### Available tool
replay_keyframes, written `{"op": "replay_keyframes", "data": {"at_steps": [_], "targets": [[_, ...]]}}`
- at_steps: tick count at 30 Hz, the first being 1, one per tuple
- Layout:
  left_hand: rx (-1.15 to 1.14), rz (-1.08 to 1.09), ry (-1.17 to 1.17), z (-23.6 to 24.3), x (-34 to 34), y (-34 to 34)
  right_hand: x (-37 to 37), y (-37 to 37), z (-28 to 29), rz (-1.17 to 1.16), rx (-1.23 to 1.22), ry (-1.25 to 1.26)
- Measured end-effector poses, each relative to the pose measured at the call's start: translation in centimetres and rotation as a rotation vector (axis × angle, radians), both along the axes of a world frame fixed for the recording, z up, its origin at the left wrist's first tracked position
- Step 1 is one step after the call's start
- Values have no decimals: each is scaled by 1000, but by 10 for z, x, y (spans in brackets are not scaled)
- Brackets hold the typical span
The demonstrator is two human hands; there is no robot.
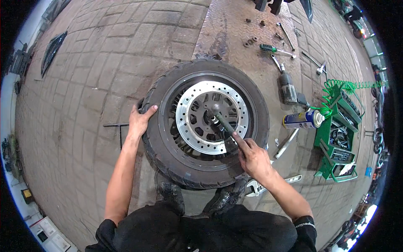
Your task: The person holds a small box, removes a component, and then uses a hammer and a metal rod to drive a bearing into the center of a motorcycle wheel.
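Note:
A motorcycle wheel [168,166] with a black tyre lies on its side in front of me, between my boots and a metal plate. Its shiny drilled brake disc [182,115] faces up. My left hand [142,119] presses on the tyre's left edge, thumb on top and the other fingers down the side, partly hidden. My right hand [256,158] is closed around a tool with a rounded metal head [226,124] and a dark green handle, index finger stretched along it. The tool's head is over the hub; a dark shaft with bright bands shows beside it.
A patterned metal plate [226,27] extends beyond the wheel, carrying a green screwdriver [268,48], bolts, spanners and an impact wrench [287,89]. To the right are a spray can [302,119] and an opened green toolbox [322,138]. A T-handle wrench [115,124] lies left; an adjustable wrench [254,188] lies near my right boot.

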State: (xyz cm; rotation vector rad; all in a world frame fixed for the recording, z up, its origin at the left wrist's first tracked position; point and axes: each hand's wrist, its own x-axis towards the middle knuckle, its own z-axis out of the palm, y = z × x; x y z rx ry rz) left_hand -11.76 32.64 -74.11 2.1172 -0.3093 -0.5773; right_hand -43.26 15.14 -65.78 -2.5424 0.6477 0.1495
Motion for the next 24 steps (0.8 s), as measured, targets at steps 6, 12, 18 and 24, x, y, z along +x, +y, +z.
{"op": "replay_keyframes", "data": {"at_steps": [6, 12, 18, 24], "targets": [[41, -26, -31, -1, 4, 1, -13, 10, -4, -22, -15, -213], [11, -5, 84, 2, 3, 13, -39, 5, 1, -150, 7, -149], [-254, 106, 587, -32, -1, 41, -152, 27, -49, -566, -187, -229], [-228, 7, 267, -10, 14, 28, -180, 13, -66, -740, -244, -67]]}}
